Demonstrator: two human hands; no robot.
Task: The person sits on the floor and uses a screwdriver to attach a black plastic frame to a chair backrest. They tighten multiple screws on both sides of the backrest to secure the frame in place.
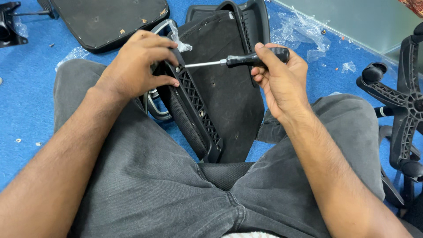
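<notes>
My left hand (136,64) grips the top of a black plastic chair frame piece (194,110) that rests between my knees, against a black mesh chair back (224,83). My right hand (277,75) holds a black-handled screwdriver (246,59) level. Its metal shaft points left, and the tip meets a screw at the upper end of the frame, just beside my left fingers. I sit on the floor in grey jeans.
A black seat pan (110,20) lies upside down at the top left on the blue carpet (26,101). A black five-star wheeled chair base (396,101) stands at the right. Clear plastic wrap (304,35) lies crumpled at the top right. Small screws dot the carpet on the left.
</notes>
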